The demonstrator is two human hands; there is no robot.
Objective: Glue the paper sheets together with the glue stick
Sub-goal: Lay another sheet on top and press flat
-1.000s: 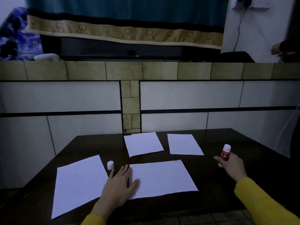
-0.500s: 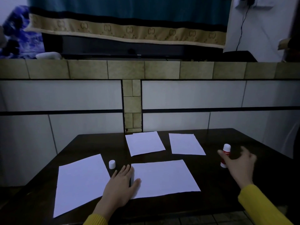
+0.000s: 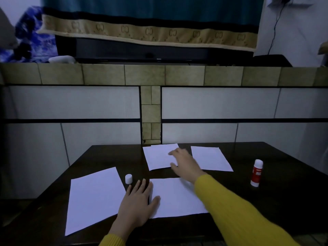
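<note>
two hands open, left hand (image 3: 136, 201) flat on near sheet (image 3: 175, 197) edge, right hand (image 3: 184, 164) over far sheet (image 3: 159, 156)

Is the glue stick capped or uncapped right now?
Uncapped: the glue stick stands upright at the table's right, while its white cap sits apart by the left hand.

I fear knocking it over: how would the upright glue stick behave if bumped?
The glue stick stands uncapped, tall and narrow on the table, so it probably tips easily. Being round, it would likely roll afterwards. It looks small and light.
</note>
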